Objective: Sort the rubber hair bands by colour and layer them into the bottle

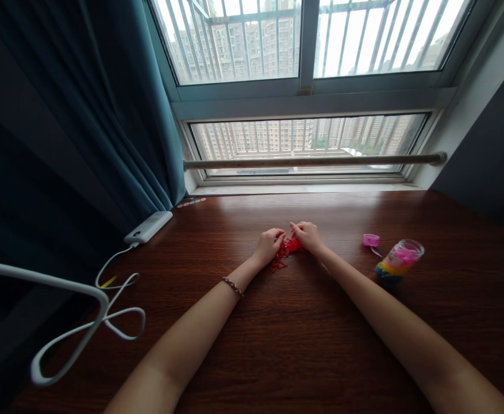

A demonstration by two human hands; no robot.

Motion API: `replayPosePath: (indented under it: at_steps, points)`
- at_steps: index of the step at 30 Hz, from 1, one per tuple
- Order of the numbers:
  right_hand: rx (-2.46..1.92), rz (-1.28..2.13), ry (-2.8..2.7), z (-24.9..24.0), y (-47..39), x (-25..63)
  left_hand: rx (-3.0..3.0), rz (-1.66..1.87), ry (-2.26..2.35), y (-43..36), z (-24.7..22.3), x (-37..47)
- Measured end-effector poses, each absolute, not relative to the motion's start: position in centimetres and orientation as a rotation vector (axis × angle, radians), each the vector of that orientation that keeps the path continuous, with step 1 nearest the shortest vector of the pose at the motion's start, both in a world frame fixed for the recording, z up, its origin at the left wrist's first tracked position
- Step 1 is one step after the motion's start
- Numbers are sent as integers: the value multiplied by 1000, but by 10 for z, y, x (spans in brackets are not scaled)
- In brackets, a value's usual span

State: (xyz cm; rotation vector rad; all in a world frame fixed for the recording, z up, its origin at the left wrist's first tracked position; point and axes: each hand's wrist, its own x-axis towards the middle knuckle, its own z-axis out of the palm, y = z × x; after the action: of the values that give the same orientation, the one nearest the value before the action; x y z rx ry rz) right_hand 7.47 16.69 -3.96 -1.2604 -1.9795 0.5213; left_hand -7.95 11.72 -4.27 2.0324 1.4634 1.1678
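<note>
A small heap of thin red pieces, which look like small rubber bands [287, 248], lies on the brown wooden table. My left hand [269, 244] is at the heap's left side, its fingers closed in a pinch; whatever they hold is too small to make out. My right hand [307, 234] bends over the far right side of the heap, thumb and fingers pinched together, with red showing right beside the fingertips. What lies inside this pinch is also hidden. Several loose red pieces trail from the heap toward me.
To the right, a clear jar [400, 259] with pink, yellow and dark blue contents stands beside a pink lid [371, 240]. A white power bank [149, 227] and looping white cable [124, 313] are at left, by the blue curtain [148, 144]. A barred window is behind the table.
</note>
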Motion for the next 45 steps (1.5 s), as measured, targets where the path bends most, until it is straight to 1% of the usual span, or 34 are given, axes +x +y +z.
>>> replayPosePath:
  at_steps: [6, 11, 15, 17, 19, 21, 23, 26, 31, 34, 37, 40, 43, 45]
  points:
    - [-1061, 792, -2049, -38, 117, 90, 1848, 1221, 1452, 106, -45, -67]
    - [-985, 889, -1982, -30, 80, 118, 1756, 1195, 1304, 71, -46, -42]
    - [-995, 804, -1855, -32, 67, 137, 1560, 1219, 1176, 53, -45, -36]
    - [-1000, 725, -1903, -36, 65, 140, 1495, 1289, 1233, 53, -45, -41]
    - [-963, 683, -2019, -39, 62, 139, 1568, 1324, 1353, 55, -44, -46]
    - [-874, 685, -2148, -39, 57, 136, 1706, 1263, 1399, 56, -41, -50]
    - [-782, 725, -2221, -36, 51, 135, 1827, 1143, 1314, 53, -37, -50]
    - [-785, 787, -2146, -31, 44, 137, 1876, 1027, 1149, 46, -32, -48]
    - [-957, 695, -1949, -33, 46, 141, 1567, 1123, 1107, 44, -32, -48]
    - [-973, 595, -2069, -39, 51, 139, 1322, 1224, 1065, 46, -32, -50]
    - [-990, 542, -2269, -42, 53, 136, 1201, 1312, 1071, 49, -33, -51]
    - [-883, 656, -2314, -39, 50, 136, 1186, 1362, 1088, 51, -36, -52]
    - [-794, 856, -2144, -33, 48, 140, 1194, 1390, 1100, 55, -40, -53]
    - [-829, 870, -2021, -31, 48, 142, 1206, 1392, 1101, 56, -42, -53]
